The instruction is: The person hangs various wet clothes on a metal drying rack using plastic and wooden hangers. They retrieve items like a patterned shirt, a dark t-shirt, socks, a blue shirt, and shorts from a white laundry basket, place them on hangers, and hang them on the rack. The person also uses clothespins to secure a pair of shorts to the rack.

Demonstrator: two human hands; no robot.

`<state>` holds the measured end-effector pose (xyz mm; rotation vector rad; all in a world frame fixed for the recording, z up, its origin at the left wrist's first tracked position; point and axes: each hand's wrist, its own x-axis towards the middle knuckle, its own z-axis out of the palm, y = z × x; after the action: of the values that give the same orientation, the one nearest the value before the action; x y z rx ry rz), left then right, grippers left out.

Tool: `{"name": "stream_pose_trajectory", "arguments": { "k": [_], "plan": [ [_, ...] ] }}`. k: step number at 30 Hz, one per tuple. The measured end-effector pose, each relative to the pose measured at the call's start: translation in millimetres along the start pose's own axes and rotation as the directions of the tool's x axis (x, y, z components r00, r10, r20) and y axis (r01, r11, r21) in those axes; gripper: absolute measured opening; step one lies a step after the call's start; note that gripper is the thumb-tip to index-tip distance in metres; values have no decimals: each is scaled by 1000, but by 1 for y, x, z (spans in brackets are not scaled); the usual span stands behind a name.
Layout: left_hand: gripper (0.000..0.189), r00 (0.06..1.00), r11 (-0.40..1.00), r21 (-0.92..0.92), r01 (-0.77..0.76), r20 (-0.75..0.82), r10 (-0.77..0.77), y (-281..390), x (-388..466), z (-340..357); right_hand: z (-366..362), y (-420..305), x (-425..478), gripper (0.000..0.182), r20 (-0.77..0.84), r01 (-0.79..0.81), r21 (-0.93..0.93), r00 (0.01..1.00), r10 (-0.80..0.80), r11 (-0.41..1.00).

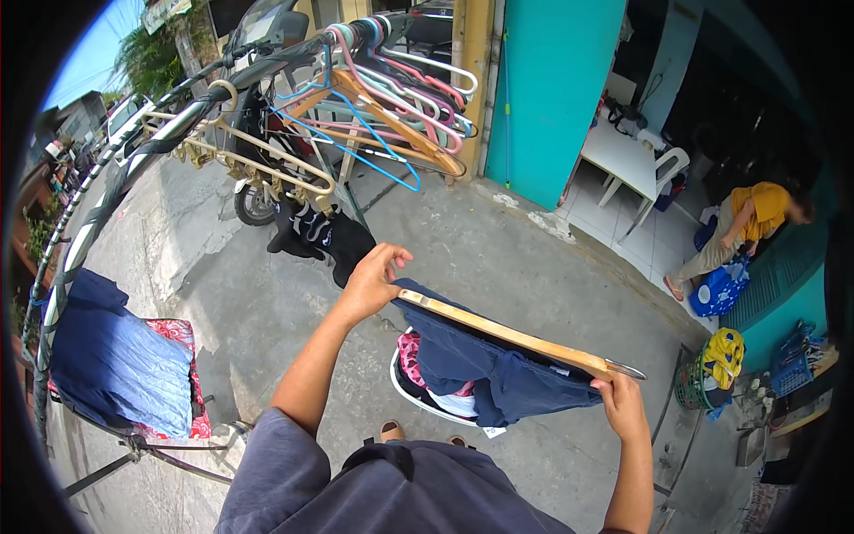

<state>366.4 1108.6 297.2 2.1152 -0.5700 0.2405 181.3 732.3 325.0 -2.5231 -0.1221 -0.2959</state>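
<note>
A dark blue cloth garment [454, 357] hangs in front of me, stretched along a wooden hanger [500, 326]. My left hand [373, 280] is at the hanger's left end, its thumb against the garment's corner and its other fingers raised. At the opposite end, my right hand [624, 404] pinches the garment's edge beside a metal piece on the hanger. Below the garment, a white basin [403, 390] on the ground holds more clothes, including a pink patterned cloth [409, 350]. The garment hides part of the basin.
A tape-wrapped metal rail [127, 170] carries several hangers [393, 120] and a clip hanger [267, 150] with black clothing [320, 240]. Blue clothes [127, 354] lie at left. A green basket [690, 384] stands at right. Another person [757, 213] bends in the doorway with a blue bag [720, 287].
</note>
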Motion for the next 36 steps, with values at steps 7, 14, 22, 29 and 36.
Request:
{"name": "stream_pose_trajectory", "arguments": {
  "k": [7,14,22,29,36],
  "plan": [
    [44,995,998,-43,39,91,-35,-12,5,1,11,10,3,25,-14,-201,-51,980,200,978],
    [46,974,973,-156,169,177,-140,-29,11,3,9,5,5,24,14,103,-65,995,-103,993],
    [48,942,952,-174,250,269,-199,-39,9,17,18,15,-6,25,-17,3,-76,1000,-4,997],
    [47,941,946,-187,264,263,-211,-38,2,30,17,18,-11,25,-11,130,-149,991,-133,980],
    [42,942,991,-67,117,323,-90,16,5,29,26,23,-7,27,115,99,-307,991,-66,947]
  ]
}}
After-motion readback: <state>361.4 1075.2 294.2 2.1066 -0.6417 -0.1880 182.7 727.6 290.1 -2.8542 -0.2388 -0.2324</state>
